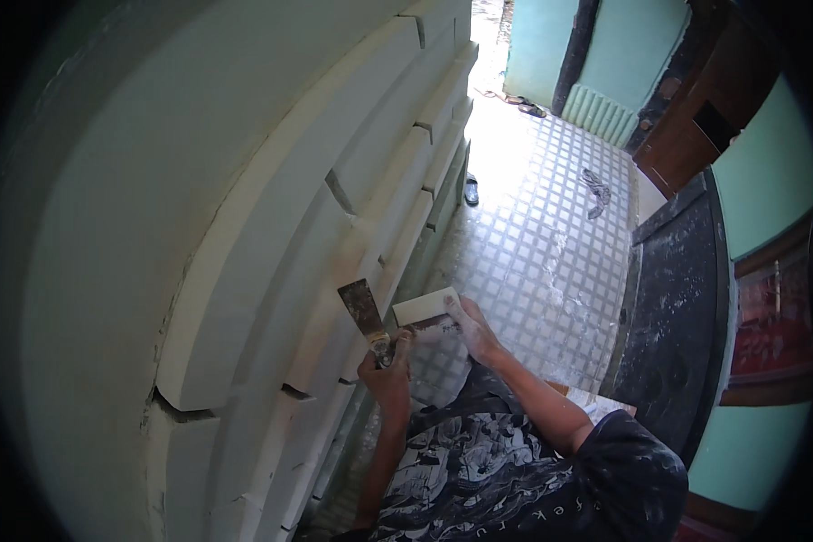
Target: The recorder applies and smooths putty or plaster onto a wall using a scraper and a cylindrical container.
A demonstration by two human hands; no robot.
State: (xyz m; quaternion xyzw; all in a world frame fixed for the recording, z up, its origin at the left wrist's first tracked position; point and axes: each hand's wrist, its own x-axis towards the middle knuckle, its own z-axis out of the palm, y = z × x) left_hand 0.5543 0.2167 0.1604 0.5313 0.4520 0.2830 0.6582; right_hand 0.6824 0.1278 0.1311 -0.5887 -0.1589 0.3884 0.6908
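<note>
My left hand (387,381) is closed round the handle of a putty knife (364,309), its dark, stained blade pointing up and away. In my right hand (472,331) is a wide spatula (423,308) with a white body and a dark strip along its lower edge. White dust or filler marks my right fingers. The two tools are held close together, apart from each other, in front of the wall. That wall, on my left, carries pale stepped block moulding (271,203) with several dark gaps at the joints.
A tiled floor (551,244) runs toward a bright doorway. A dark slipper (471,190) lies by the wall, more footwear (531,109) near the doorway, and a crumpled cloth (594,193) on the tiles. At right stands a long black panel-like surface (673,307) beside a green wall. A ribbed radiator (598,116) stands at the back.
</note>
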